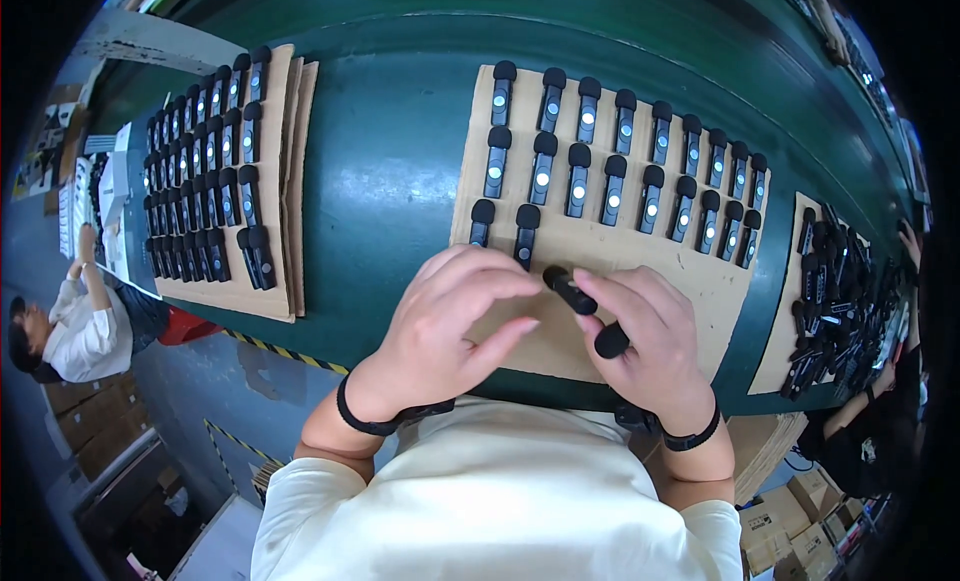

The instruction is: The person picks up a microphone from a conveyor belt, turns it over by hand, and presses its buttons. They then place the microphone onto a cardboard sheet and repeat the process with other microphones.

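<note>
My right hand [648, 326] pinches a small black clip-on microphone [573, 292] between thumb and fingertips, above the near half of a cardboard sheet [540, 346]. A second black foam tip [611, 340] shows under the same hand, its body hidden by the fingers. My left hand [440, 326] is open, thumb and forefinger apart, the forefinger near the held microphone's end. Beyond my hands, black foam-topped microphones [579, 181] with pale round spots lie in rows on the sheet. The nearest row holds two, one [526, 236] just past my left fingers.
At left, more microphones [228, 139] lie in rows on stacked cardboard [297, 191]. A heap of black microphones [830, 296] covers cardboard at right. The table [385, 171] is green. One person [85, 326] is at far left, another [865, 411] at far right. Cartons [790, 521] stand below right.
</note>
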